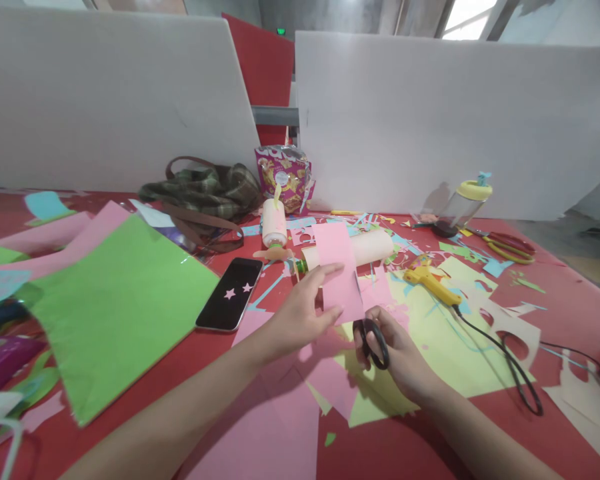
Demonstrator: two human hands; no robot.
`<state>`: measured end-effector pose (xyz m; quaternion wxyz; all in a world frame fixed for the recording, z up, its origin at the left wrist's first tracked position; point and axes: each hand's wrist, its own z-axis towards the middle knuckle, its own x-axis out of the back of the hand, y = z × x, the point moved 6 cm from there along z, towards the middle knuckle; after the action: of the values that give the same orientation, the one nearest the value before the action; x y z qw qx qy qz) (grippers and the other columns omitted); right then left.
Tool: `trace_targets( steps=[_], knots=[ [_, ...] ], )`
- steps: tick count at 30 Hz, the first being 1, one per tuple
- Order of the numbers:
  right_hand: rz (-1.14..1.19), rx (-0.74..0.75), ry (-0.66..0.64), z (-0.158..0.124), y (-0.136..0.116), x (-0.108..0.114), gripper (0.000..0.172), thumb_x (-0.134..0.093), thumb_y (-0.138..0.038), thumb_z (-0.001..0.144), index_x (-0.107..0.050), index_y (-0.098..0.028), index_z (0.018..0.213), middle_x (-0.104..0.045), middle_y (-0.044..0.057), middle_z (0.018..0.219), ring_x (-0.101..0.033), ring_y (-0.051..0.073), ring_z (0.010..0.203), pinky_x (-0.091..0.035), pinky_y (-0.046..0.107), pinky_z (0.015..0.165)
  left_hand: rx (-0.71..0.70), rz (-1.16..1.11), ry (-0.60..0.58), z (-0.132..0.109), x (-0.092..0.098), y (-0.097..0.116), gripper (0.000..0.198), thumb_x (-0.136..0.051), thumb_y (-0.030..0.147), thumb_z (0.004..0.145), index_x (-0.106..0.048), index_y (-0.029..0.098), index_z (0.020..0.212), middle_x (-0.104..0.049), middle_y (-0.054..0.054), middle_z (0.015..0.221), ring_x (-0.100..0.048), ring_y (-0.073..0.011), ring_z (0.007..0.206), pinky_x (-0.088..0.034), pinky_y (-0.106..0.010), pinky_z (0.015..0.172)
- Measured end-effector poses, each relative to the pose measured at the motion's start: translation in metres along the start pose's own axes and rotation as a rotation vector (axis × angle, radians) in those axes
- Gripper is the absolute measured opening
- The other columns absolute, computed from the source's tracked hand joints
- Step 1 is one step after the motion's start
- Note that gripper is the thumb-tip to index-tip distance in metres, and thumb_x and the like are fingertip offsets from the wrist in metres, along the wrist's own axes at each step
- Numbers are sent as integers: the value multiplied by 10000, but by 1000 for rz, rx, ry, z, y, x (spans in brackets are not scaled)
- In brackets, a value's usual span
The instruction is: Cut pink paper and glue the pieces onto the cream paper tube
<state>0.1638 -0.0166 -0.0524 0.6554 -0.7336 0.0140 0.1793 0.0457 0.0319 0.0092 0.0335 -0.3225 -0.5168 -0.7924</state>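
Note:
A pink paper strip (337, 270) stands upright in front of me. My left hand (305, 310) grips it from the left side, with the forefinger and thumb lying across its near face. Black-handled scissors (375, 343) are in my right hand (397, 353), fingers through the loops. Their blade lies along the strip's right edge; whether it is cutting the paper I cannot tell. Behind the strip lies a cream paper roll (373, 247), partly hidden by it. Pink and yellow sheets (445, 340) spread beneath my hands.
To the left lie a black phone (230, 300) with two pink stars and a large green sheet (120, 300). A yellow glue gun (433, 283) trails its cord on the right. Farther back are a cream roll (274, 223), a snack bag (284, 177), a plaid bag (210, 190) and a clear jar (460, 210).

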Motion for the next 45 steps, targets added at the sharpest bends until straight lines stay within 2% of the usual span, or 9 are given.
trace_targets(
  steps=[9, 18, 26, 38, 45],
  knots=[
    [25, 8, -22, -1, 2, 1, 317, -546, -438, 726, -322, -215, 762, -485, -45, 641, -463, 77, 452, -335, 225, 450, 23, -86, -30, -1, -1, -2, 494, -500, 165, 721, -360, 190, 1194, -421, -81, 1231, -453, -216, 1070, -396, -367, 893],
    [14, 17, -2, 0, 1, 5, 292, -522, -440, 744, -339, -215, 784, -487, -43, 589, -462, 95, 506, -367, 240, 513, 24, -101, -72, -3, -5, 1, 488, -508, 150, 718, -387, 201, 1188, -438, -73, 1222, -424, -213, 1109, -349, -348, 942],
    [29, 21, 16, -1, 1, 4, 278, -528, -419, 746, -339, -217, 758, -498, -45, 604, -452, 87, 480, -357, 239, 497, 56, -162, -93, -5, -7, -2, 502, -496, 161, 730, -352, 216, 1209, -418, -73, 1243, -428, -210, 1113, -456, -296, 817],
    [17, 22, 9, -1, 2, 5, 272, -531, -408, 748, -331, -222, 754, -489, -56, 609, -448, 82, 461, -340, 234, 482, 30, -160, -90, -4, -5, -3, 503, -513, 179, 727, -358, 213, 1204, -419, -80, 1236, -422, -215, 1111, -425, -320, 862],
    [-17, 14, 26, -1, 2, 4, 277, -525, -402, 755, -317, -218, 749, -480, -58, 606, -434, 72, 445, -309, 219, 457, 30, -141, -91, -4, -5, -1, 509, -507, 182, 731, -349, 213, 1214, -418, -77, 1231, -444, -205, 1078, -450, -285, 807]
  ],
)
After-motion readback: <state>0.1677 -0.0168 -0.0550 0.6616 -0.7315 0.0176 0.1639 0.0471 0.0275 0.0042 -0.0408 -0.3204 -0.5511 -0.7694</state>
